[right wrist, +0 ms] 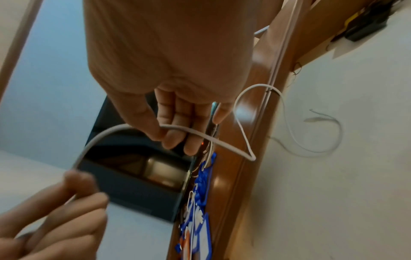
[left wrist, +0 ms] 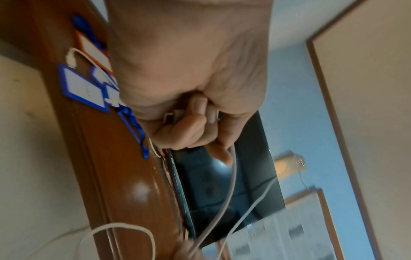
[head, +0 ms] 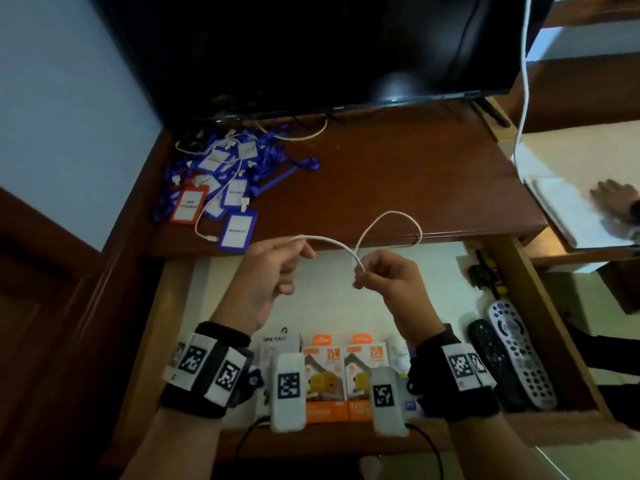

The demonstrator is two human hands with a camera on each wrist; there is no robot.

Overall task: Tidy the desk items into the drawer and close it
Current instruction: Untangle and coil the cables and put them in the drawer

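Both hands hold one white cable (head: 322, 238) over the open drawer (head: 325, 306). My left hand (head: 298, 258) pinches one stretch of it; the left wrist view shows those fingers (left wrist: 200, 126) curled round the cable (left wrist: 232, 176) with a plug end at the palm. My right hand (head: 362, 271) pinches the cable lower down, and a loop rises beyond it over the desk edge. In the right wrist view the cable (right wrist: 222, 143) crosses under the right fingers (right wrist: 173, 133). A pile of blue and orange badge holders with lanyards (head: 221, 174) lies on the desk's left, with a second white cable (head: 204, 230) among them.
The drawer holds charger boxes (head: 325, 372) at the front, two remotes (head: 519, 351) on the right and a black-and-yellow item (head: 485, 268) at the back right. A dark screen (head: 311, 46) stands at the desk's rear. Another person's hand (head: 616, 199) rests on white paper at the right.
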